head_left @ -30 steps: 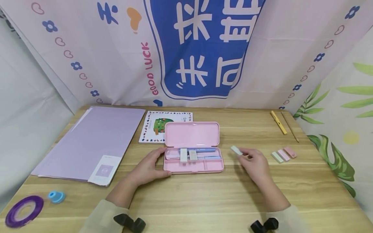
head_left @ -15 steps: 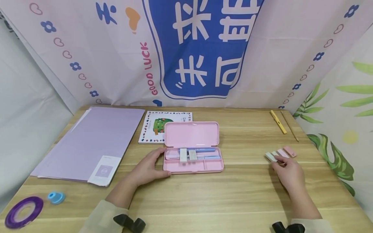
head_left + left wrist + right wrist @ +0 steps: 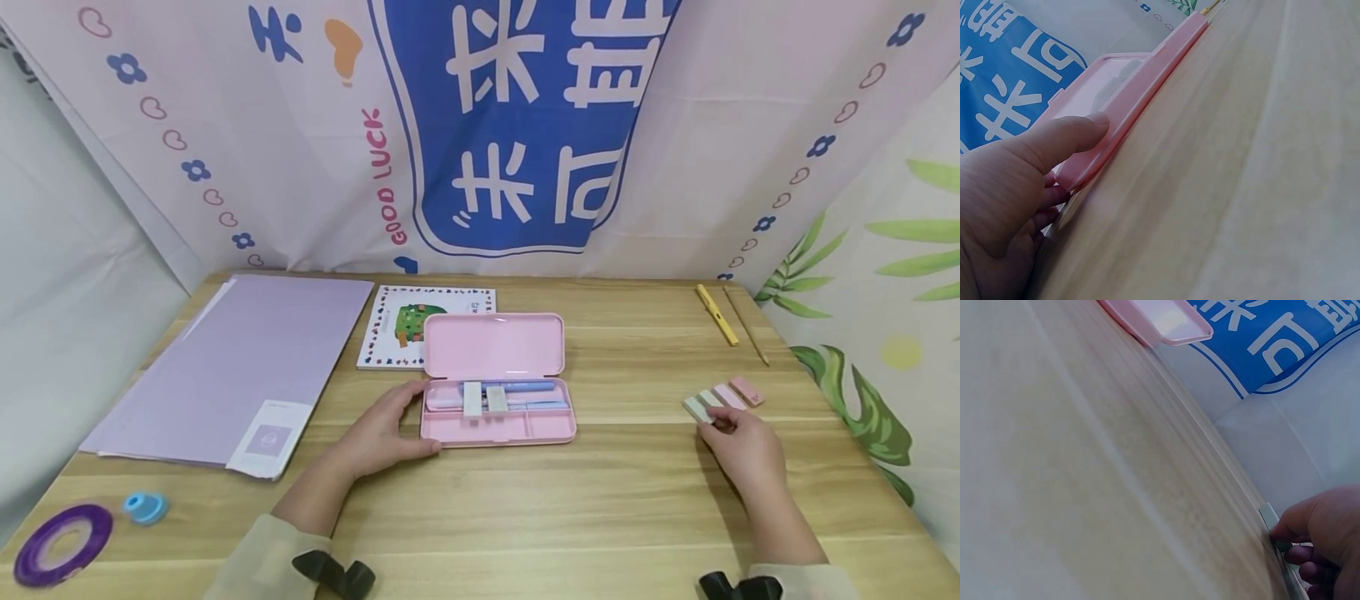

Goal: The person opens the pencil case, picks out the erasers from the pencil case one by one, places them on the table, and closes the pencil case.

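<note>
Head view: right grip [image 3: 748, 452] on pale eraser [image 3: 696, 408]

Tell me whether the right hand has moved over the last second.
Yes: in the head view, the right hand has moved rightward, away from the pink pencil case, to the row of small blocks.

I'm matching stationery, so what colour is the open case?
The case is plain pink; it shows best in the head view.

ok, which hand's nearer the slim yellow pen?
Right. The right hand is at the row of small pastel rectangular blocks, on the near side of the slim yellow pen; the left hand grips the left end of the open pink rectangular case, well left of the pen.
</note>
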A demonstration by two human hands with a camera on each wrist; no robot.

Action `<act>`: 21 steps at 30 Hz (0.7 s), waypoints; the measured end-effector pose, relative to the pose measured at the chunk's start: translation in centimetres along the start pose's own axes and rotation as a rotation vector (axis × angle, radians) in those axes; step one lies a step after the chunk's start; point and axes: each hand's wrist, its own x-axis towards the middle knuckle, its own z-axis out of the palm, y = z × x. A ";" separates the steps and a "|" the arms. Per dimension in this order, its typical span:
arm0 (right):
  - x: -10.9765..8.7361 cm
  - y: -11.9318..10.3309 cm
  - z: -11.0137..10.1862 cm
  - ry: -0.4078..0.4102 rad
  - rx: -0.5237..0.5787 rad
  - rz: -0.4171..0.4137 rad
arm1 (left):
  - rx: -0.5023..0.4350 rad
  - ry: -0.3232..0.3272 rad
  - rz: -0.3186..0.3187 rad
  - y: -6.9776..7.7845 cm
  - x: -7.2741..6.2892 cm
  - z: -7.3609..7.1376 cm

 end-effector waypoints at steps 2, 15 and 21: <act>-0.1 -0.1 0.0 -0.002 0.008 0.001 | 0.002 0.001 0.002 0.0 0.0 0.0; -1.4 -3.1 1.2 0.088 0.117 -0.136 | 0.008 -0.006 0.001 0.1 0.0 -0.1; -1.9 -6.4 3.4 0.013 0.180 -0.211 | 0.013 -0.005 0.001 0.1 0.0 -0.1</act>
